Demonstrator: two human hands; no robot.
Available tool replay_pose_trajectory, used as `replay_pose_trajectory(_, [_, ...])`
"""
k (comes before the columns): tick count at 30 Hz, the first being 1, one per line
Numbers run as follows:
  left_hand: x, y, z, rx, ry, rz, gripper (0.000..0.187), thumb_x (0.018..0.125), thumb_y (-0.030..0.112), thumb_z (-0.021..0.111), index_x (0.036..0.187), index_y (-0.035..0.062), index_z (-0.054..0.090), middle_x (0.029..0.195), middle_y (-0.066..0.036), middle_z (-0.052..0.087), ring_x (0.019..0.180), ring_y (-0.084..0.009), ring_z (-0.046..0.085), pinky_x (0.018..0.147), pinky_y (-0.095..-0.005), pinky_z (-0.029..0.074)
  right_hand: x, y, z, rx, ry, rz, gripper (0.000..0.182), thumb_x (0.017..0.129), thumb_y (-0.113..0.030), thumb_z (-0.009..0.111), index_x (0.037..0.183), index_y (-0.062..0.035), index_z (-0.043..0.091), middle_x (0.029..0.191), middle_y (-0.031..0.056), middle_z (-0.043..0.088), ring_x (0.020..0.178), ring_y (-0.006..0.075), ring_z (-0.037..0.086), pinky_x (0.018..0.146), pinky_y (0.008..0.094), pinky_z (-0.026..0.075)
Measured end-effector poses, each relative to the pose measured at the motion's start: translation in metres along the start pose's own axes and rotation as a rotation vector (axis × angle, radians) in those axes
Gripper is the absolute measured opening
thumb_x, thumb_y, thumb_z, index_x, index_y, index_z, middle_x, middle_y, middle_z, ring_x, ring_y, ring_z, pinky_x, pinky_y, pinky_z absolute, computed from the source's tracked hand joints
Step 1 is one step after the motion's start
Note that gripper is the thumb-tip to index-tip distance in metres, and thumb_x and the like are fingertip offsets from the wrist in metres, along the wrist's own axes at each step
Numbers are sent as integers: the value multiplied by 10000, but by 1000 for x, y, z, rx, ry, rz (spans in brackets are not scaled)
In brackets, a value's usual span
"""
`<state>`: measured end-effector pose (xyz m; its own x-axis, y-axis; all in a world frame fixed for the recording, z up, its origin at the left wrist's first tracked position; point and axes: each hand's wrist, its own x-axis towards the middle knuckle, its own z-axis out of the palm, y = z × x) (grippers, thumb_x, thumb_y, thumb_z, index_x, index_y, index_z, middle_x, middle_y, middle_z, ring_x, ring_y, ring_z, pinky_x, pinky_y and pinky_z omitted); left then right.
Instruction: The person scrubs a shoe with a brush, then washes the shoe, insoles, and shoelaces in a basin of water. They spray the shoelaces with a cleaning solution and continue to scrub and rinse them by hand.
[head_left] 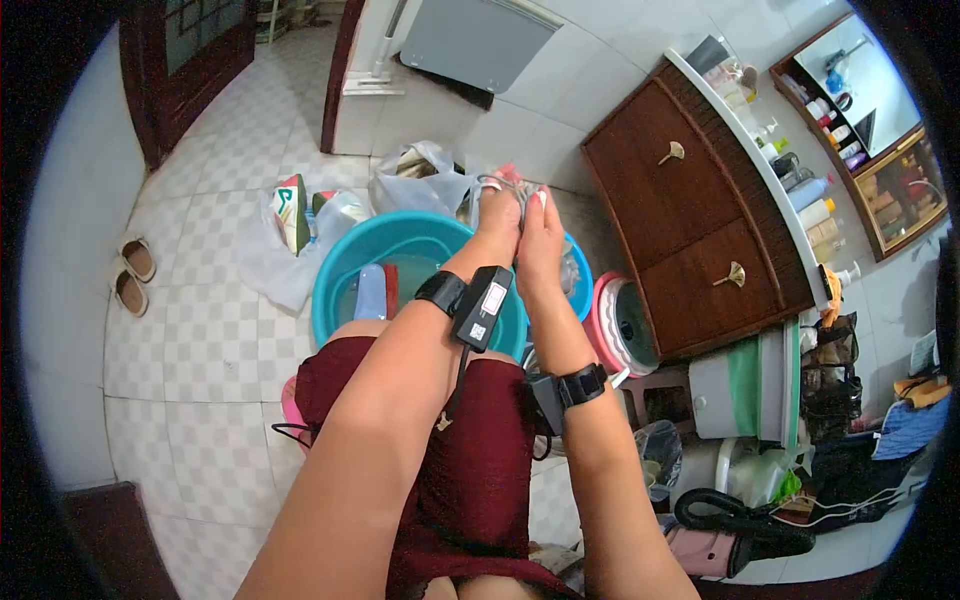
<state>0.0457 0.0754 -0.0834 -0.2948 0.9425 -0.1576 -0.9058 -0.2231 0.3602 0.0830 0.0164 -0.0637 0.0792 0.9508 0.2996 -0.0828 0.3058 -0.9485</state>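
Note:
Both my hands reach forward past the far rim of a large teal basin (335, 250). My left hand (498, 215) and my right hand (540, 238) are side by side, their fingers closed on a small grey-white cloth (514, 190) that is mostly hidden by them. Something pinkish shows just beyond the fingertips; I cannot make out what it is. Inside the basin are water, a light-blue object (370, 292) and a reddish-brown one (391, 288). Black devices are strapped to both forearms.
A smaller blue basin (578, 285) and pink basins (606, 320) stand right of the teal one. Plastic bags (275, 270) lie at left, slippers (130, 275) farther off. A brown cabinet (690, 205) rises at right. A handbag-like pink item (705, 550) lies lower right.

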Motion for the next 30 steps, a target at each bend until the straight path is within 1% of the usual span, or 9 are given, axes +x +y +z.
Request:
replay_pose_trajectory(4, [-29,1,9,-17,-243,-533,246,901,268,443,1061,96,516,987,-64,576,830,-192,575,700,-349,492,45,3,-24,-532,50,-296,463,860,-305,517,1130,71,509,1098,206,562,1038,237,527,877,316,396])
replay_pose_trajectory(6, [-43,-11,18,-24,-269,-529,298,878,353,486,1030,99,518,995,-58,569,853,-202,574,667,-358,492,67,3,-40,-306,123,-151,449,839,-312,543,1074,70,550,1022,198,602,959,266,574,812,313,434])
replay_pose_trajectory(14, [13,3,-7,116,-116,-325,556,788,574,504,1066,93,506,1036,-92,532,946,-232,517,746,-372,458,-7,-4,-25,-460,-244,-448,441,895,-181,425,1271,43,365,1314,208,375,1245,280,331,1001,356,272])
replay_pose_trajectory(15, [-18,28,13,323,113,-391,549,820,543,478,1082,61,497,1014,-92,548,909,-234,539,716,-376,477,-8,-4,-20,-496,-240,-514,438,889,-194,449,1256,38,393,1316,207,373,1251,284,318,1002,373,272])
replay_pose_trajectory(18, [-29,7,11,37,-232,-296,524,887,488,385,1147,39,458,1157,-110,481,1030,-212,486,836,-324,419,27,-9,-19,-496,-200,-469,426,860,-238,518,1205,8,470,1265,206,435,1191,273,400,968,358,319])
replay_pose_trajectory(22, [-24,14,19,141,-124,-370,506,902,473,344,1089,26,490,1020,-109,559,901,-215,558,744,-359,472,30,-14,-23,-154,-148,76,380,824,-220,575,1144,-21,533,1161,171,536,1073,239,510,905,317,381])
replay_pose_trajectory(23, [-25,19,22,80,116,-330,491,898,469,353,1034,22,504,934,-107,581,801,-229,582,665,-362,489,21,-3,-20,-169,-147,-93,347,825,-192,566,1120,-10,546,1149,157,547,1060,240,522,896,317,390])
replay_pose_trajectory(26, [7,20,2,273,238,-371,478,883,470,380,998,24,506,912,-106,581,771,-232,587,652,-356,493,2,-1,-13,-384,-169,-499,327,827,-198,564,1103,-22,560,1127,146,564,1018,259,551,874,325,410])
replay_pose_trajectory(30, [-9,-3,1,106,-50,-426,437,875,452,423,992,40,507,889,-90,585,762,-232,592,643,-362,496,31,-16,-16,-620,-324,-459,289,830,-103,535,1107,-29,564,1146,119,557,1025,191,530,900,289,378])
